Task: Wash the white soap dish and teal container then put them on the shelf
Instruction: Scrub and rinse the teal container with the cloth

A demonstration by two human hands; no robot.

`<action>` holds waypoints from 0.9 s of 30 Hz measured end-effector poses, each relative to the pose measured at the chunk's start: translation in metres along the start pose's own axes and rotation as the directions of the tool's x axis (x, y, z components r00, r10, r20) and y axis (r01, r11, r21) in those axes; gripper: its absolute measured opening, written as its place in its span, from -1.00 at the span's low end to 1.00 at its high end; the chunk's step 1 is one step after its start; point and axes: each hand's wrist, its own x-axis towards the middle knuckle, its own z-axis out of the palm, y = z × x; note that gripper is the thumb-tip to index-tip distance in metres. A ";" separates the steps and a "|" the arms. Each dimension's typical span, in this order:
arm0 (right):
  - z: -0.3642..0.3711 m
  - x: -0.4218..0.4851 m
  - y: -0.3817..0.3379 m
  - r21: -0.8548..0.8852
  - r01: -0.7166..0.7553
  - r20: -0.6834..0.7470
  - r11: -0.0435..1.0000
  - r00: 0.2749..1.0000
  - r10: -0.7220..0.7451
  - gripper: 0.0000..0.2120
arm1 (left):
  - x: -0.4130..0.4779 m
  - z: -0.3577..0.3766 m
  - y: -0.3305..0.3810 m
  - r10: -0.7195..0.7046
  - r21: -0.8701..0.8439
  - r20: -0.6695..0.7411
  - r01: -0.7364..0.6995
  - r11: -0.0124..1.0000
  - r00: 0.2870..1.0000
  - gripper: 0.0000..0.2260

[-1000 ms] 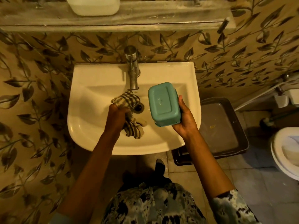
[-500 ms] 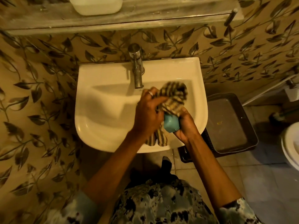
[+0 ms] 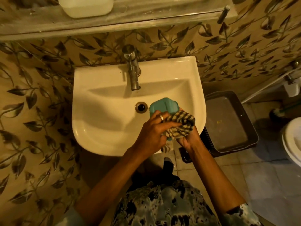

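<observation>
Washing under way at the sink (image 3: pixel 97 75): left hand (image 3: pixel 149 132) grips a checked cloth (image 3: pixel 180 126) against the teal container (image 3: pixel 162 106), which the right hand (image 3: pixel 189 140) clasps above the basin. White soap dish (image 3: pixel 86 5) apparently sits finished on the shelf (image 3: pixel 146 15); the container is not yet shelved.
</observation>
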 end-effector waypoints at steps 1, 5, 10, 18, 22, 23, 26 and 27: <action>-0.003 0.001 0.007 0.016 -0.011 -0.004 1.000 1.000 0.011 -0.62 | 0.005 0.000 0.000 -0.005 0.033 0.009 0.004 0.999 1.000 -0.52; -0.007 -0.004 0.017 0.014 -0.047 0.047 0.999 0.998 0.046 -0.30 | 0.042 -0.010 -0.016 -0.107 0.108 -0.018 0.109 0.988 0.994 -0.55; -0.002 -0.004 0.014 0.016 0.007 0.058 1.000 0.998 -0.008 -0.30 | 0.043 -0.012 -0.047 -0.285 0.067 -0.129 0.296 0.953 0.950 -0.54; -0.014 0.003 0.010 0.143 0.073 -0.092 0.987 0.994 -0.060 -0.73 | -0.004 0.014 -0.015 -0.455 -0.304 -0.134 0.400 0.865 0.881 -0.64; -0.015 0.008 0.007 0.088 0.077 -0.126 0.993 0.990 -0.066 -0.69 | -0.009 0.018 -0.014 -0.378 -0.198 -0.058 0.361 0.912 0.924 -0.55; -0.014 0.010 0.007 0.076 0.073 -0.129 0.994 0.990 -0.063 -0.68 | -0.005 0.017 -0.016 -0.377 -0.180 -0.030 0.366 0.913 0.926 -0.56; -0.008 0.012 0.010 0.000 0.054 -0.150 0.999 0.987 -0.053 -0.62 | 0.023 0.013 -0.021 -0.365 -0.149 -0.006 0.360 0.921 0.931 -0.59; -0.007 0.011 0.012 -0.018 0.050 -0.148 0.999 0.988 -0.052 -0.57 | 0.035 0.012 -0.027 -0.367 -0.139 -0.020 0.360 0.922 0.930 -0.60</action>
